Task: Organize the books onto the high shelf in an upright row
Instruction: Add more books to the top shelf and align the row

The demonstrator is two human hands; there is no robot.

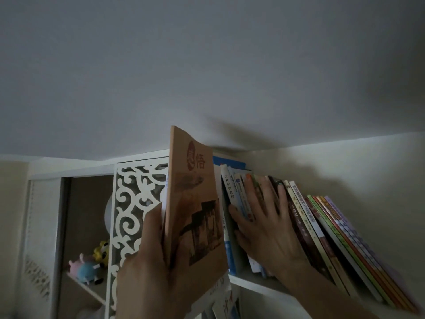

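- The left hand [156,261] grips a tan paperback [195,203] from below, thumb curled over the page edge on one side and the other fingers hidden behind the cover. The book stands upright, its cover with a red seal and dark printed figures turned toward the camera.
- The tan paperback is held just in front of the left end of the row of books [310,222] – against the first spines, beside the carved white panel [133,203], with its lower edge at about the level of the high shelf [253,284].
- The right hand [262,222] lies flat on the row of books, fingers straight and spread, palm pressing the spines; it clasps nothing.
- To the left of that hand, a white spine with black characters and a few blue-and-white ones stand nearly upright. To its right, the row leans over steeply – thin volumes with cream, green, orange and purple edges slant away from the hand.
- Left of the carved white panel, a lower compartment holds small plush toys [89,263], pink, blue and yellow.
- The room is dim, and the grey ceiling [207,65] sits close above the row of books.
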